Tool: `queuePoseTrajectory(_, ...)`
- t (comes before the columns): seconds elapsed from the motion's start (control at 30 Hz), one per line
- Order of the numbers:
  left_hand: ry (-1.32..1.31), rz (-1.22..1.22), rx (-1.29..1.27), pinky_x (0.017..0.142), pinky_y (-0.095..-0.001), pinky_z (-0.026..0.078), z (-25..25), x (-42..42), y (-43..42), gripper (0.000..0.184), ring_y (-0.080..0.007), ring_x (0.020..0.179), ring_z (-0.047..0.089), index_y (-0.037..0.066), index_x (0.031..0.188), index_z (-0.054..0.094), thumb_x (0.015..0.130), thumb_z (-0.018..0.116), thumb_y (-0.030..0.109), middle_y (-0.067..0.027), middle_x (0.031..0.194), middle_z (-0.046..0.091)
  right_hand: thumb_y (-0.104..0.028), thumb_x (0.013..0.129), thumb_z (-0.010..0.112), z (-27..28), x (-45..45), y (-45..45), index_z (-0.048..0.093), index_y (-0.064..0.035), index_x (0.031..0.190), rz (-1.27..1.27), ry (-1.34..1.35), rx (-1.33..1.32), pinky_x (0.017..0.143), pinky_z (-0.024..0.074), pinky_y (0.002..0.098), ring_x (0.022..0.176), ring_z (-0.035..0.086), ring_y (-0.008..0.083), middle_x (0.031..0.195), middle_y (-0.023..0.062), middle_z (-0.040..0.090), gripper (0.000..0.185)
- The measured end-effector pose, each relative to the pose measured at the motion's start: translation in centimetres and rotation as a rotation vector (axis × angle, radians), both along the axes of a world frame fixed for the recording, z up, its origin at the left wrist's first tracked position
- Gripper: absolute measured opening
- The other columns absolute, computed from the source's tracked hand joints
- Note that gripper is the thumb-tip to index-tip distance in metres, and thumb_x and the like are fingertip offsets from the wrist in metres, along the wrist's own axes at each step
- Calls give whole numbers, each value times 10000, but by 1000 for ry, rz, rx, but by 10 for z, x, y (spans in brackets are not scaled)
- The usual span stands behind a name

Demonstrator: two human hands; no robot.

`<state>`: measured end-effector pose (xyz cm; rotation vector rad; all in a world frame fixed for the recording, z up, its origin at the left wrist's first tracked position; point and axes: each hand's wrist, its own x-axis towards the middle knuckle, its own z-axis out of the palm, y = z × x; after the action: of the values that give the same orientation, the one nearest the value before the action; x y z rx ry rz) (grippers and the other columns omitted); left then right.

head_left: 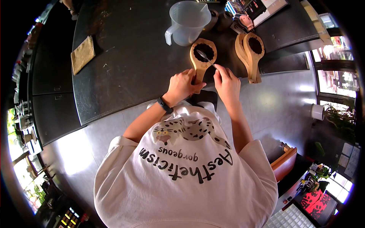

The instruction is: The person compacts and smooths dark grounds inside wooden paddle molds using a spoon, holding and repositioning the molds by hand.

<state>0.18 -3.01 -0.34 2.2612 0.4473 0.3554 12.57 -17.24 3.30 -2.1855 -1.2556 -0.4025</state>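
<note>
My left hand (pixel 182 86), with a dark band at the wrist, is closed around the handle of a wooden mooncake mould (pixel 200 66) near the table's front edge. The mould's round, scalloped hollow looks dark; whether that is a filling or shadow I cannot tell. Between the fingers of my right hand (pixel 229 85) is a small metal spoon (pixel 207 59), its bowl tipped over the hollow. Two more wooden moulds (pixel 251 60) lie together to the right, the top one with the same dark scalloped hollow.
A translucent measuring jug (pixel 188 22) stands behind the mould, beside dark round pots (pixel 224 21). Toward the back right are a small pink figure (pixel 246 22) and boxes. A folded tan cloth (pixel 83 55) lies on the black table (pixel 125 49) at left.
</note>
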Motion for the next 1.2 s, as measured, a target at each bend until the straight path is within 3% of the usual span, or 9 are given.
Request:
queuePoseTrajectory(0.23,16,2,-8,486,-318,487,2,0,0,453,-194,469,611,58,773,561,765,780,455,-43,697,628,-56,830,663,-3,-2,1,665,-91,1013,20,-14,-18,495,503,381,570,620,282,723,79,614,185)
queuePoseTrajectory(0.3,24,-2,-28,482,-316,486,5,0,0,452,-192,468,611,58,778,563,768,778,455,-40,693,627,-55,842,660,-3,-1,0,667,-99,1045,-12,19,-32,529,509,385,616,632,290,781,83,644,208)
queuePoseTrajectory(0.4,151,-4,-92,605,-373,521,14,0,0,424,-259,656,669,77,816,597,770,761,465,-56,740,654,-54,848,658,0,0,1,667,-103,1062,-23,44,-23,547,511,389,640,638,298,806,87,658,219)
queuePoseTrajectory(0.5,138,-3,-75,603,-372,521,13,-1,0,422,-257,656,670,76,816,600,769,763,463,-57,739,654,-55,849,658,-1,0,2,667,-101,1060,-8,58,-24,550,513,390,644,639,303,810,92,662,216)
queuePoseTrajectory(0.6,21,0,-25,469,-307,489,4,0,0,452,-184,450,608,57,790,565,769,781,453,-37,701,627,-56,850,658,-4,0,3,669,-99,1055,-21,66,-59,553,515,391,647,641,306,813,97,665,210)
queuePoseTrajectory(1.03,25,2,-31,493,-330,481,2,0,1,467,-214,498,612,62,781,559,750,785,470,-45,696,615,-67,852,656,-1,-2,4,674,-98,1052,-16,40,-70,550,518,391,645,645,306,822,99,677,203)
queuePoseTrajectory(1.2,-23,8,23,513,-342,476,-3,1,1,472,-235,542,618,63,778,554,735,789,470,-53,699,616,-62,830,658,5,-1,5,666,-85,998,-8,-24,8,499,507,383,576,625,292,736,90,636,169)
